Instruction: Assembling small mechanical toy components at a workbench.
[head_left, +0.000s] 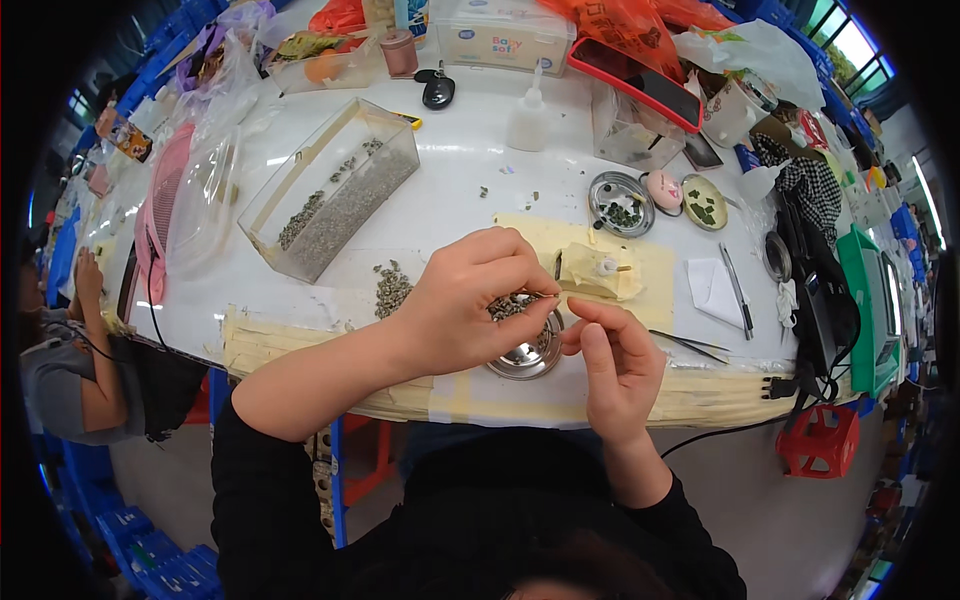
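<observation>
Over a round metal dish (527, 362) holding small grey-green pieces, my left hand (470, 295) is closed in a pinch. A tiny item, too small to name, seems to be at its fingertips. Close to those fingertips is my right hand (622, 370), loosely curled with thumb and fingers apart; I see nothing held in it. The left hand partly hides the dish. Left of the dish lies a loose pile of the same small pieces (393, 290). Just beyond my hands sits a cream tape-wrapped block (600, 270) with a small white stub on top.
A clear bin (335, 190) of grey pieces stands at left. Tweezers (690, 345), a pen (737, 290) and folded white paper (711, 287) lie right. Farther back are dishes of green pieces (622, 207), a squeeze bottle (527, 118) and a red-cased phone (640, 82). Another person (85, 370) sits left.
</observation>
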